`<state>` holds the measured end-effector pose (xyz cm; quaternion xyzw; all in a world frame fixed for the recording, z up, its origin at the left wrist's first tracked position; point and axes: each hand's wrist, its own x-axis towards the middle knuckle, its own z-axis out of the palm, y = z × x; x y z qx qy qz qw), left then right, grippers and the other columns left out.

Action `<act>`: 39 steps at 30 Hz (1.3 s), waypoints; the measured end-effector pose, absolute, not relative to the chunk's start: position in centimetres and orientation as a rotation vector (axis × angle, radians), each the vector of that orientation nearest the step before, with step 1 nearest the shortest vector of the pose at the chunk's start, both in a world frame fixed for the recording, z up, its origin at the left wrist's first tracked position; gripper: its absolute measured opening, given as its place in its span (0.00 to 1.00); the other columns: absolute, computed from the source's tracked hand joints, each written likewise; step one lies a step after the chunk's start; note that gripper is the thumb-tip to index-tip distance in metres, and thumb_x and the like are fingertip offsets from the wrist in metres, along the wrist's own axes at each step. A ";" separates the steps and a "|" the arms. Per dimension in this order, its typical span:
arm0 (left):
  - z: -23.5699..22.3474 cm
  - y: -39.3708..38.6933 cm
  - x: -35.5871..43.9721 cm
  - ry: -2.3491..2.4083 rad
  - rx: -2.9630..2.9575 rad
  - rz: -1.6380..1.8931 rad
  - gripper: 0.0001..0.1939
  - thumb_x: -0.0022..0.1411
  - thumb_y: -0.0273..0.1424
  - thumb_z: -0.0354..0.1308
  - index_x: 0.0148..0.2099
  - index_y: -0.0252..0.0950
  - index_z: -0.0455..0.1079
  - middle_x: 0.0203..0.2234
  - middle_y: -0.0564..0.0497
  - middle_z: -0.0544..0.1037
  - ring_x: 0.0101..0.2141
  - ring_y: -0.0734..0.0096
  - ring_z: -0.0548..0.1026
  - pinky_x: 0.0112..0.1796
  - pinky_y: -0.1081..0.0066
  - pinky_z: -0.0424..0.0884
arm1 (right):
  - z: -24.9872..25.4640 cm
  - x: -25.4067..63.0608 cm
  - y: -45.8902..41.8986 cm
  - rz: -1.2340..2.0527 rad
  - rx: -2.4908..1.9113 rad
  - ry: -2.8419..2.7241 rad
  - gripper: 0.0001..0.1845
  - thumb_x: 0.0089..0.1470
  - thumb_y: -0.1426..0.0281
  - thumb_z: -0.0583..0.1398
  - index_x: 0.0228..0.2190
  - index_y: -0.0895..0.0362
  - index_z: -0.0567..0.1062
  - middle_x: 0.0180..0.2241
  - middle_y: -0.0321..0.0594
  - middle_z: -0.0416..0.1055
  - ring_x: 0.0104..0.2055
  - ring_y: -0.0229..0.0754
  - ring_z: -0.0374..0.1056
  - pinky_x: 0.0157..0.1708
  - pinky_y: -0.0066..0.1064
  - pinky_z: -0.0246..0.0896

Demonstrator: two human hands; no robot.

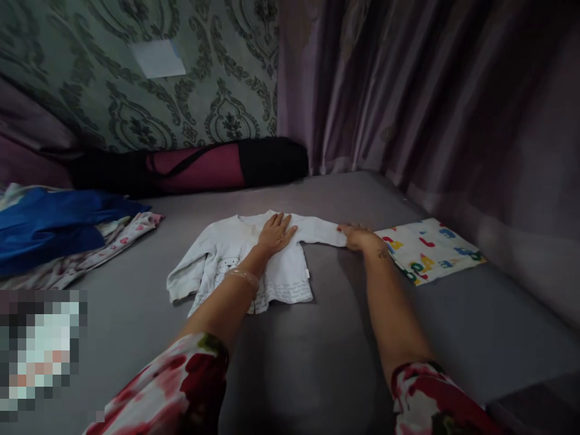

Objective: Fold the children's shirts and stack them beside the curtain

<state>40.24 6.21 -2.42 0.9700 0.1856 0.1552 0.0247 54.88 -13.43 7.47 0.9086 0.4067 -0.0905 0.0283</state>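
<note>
A small white long-sleeved shirt (pixel 287 275) lies spread on the grey sheet, with an animal drawing and lines of print low on its front. My left hand (pixel 275 234) rests flat on its upper chest, fingers stretched out, the forearm crossing over the front and hiding part of it. At the end of the sleeve on the right, my right hand (pixel 360 237) holds the cuff between thumb and fingers. That sleeve is pulled out straight to the side. The other sleeve angles down to the left, lying loose on the sheet.
A folded cloth with colourful letters (pixel 426 251) lies right of my right hand. On the left is a heap of clothes with a blue garment (pixel 49 223) on top. A long black and maroon bag (pixel 203 166) lies along the wall. Curtains (pixel 408 90) hang at the right.
</note>
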 end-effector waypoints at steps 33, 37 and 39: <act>-1.9 5.8 40.4 0.710 2.965 0.388 0.27 0.71 0.43 0.37 0.66 0.41 0.58 0.62 0.42 0.63 0.61 0.53 0.59 0.58 0.52 0.58 | 4.5 59.9 -14.6 -0.787 3.440 0.671 0.22 0.59 0.64 0.54 0.47 0.65 0.75 0.26 0.49 0.76 0.26 0.45 0.72 0.25 0.30 0.63; -1.1 5.4 41.0 0.798 2.947 0.317 0.27 0.70 0.44 0.38 0.66 0.43 0.59 0.61 0.42 0.63 0.59 0.50 0.62 0.56 0.51 0.59 | 4.3 59.9 -15.1 -0.768 3.343 1.009 0.30 0.54 0.68 0.59 0.58 0.58 0.67 0.31 0.42 0.78 0.29 0.40 0.72 0.26 0.25 0.62; -0.8 5.1 41.2 0.864 2.934 0.297 0.27 0.70 0.45 0.37 0.66 0.45 0.59 0.61 0.42 0.63 0.58 0.50 0.62 0.56 0.52 0.60 | 4.2 60.5 -15.9 -0.654 3.334 1.041 0.27 0.52 0.72 0.58 0.55 0.54 0.71 0.38 0.40 0.78 0.34 0.39 0.73 0.30 0.23 0.62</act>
